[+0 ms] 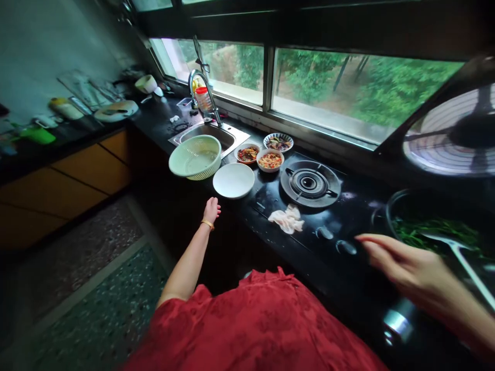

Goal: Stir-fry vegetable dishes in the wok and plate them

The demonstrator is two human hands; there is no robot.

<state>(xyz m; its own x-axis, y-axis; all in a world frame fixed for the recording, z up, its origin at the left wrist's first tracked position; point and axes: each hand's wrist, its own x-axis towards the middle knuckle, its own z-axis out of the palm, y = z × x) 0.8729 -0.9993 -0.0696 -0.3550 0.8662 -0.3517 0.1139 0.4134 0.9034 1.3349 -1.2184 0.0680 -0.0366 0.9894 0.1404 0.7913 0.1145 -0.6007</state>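
Observation:
My left hand (212,210) is held just in front of a white plate (233,181), apart from it. Its fingers are loosely curled, with nothing seen in them. On the right, my right hand (406,263), a little blurred, hovers by the stove knobs (346,248) with its fingers reaching forward and no object visible in it. Beyond it sits a wok (391,206) holding green leafy vegetables (436,229) and a spatula (458,247). A crumpled pale cloth (288,219) lies in front of the bare gas burner (309,183).
A green colander (178,162) stands at the sink (235,141), below a curved tap (211,93). Three bowls of chopped food, including a striped bowl (290,146), are grouped behind the plate. A fan (456,134) is at the far right. The left counter (112,126) carries kitchen clutter.

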